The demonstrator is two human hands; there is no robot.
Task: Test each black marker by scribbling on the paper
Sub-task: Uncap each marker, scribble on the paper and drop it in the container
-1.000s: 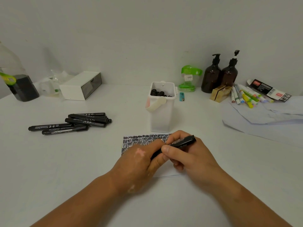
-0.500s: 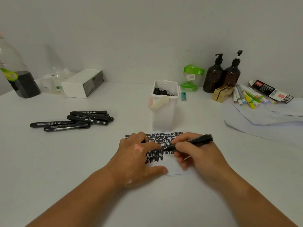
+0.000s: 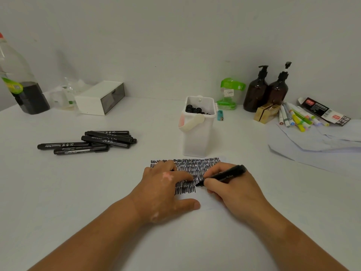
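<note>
Pinching the black marker [image 3: 224, 176] in my right hand [image 3: 232, 190], tip touching the paper [image 3: 211, 202] beside the lowest scribble row (testing ink); my left hand [image 3: 162, 190] is pressing flat, fingers spread, to stop the sheet sliding.

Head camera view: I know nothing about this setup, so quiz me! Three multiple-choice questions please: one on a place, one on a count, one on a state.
1. Where does the white handled tub stand?
A) just beyond the scribbled paper
B) at the table's left edge
C) nearer than the hands

2. How many brown pump bottles are there?
A) one
B) two
C) four

3. The black marker in the right hand is:
A) capped
B) uncapped, tip at the paper
C) lying loose

Answers:
1 A, the tub stands right behind the paper's far edge.
2 B, two stand side by side.
3 B, its bare tip meets the scribbles.
</note>
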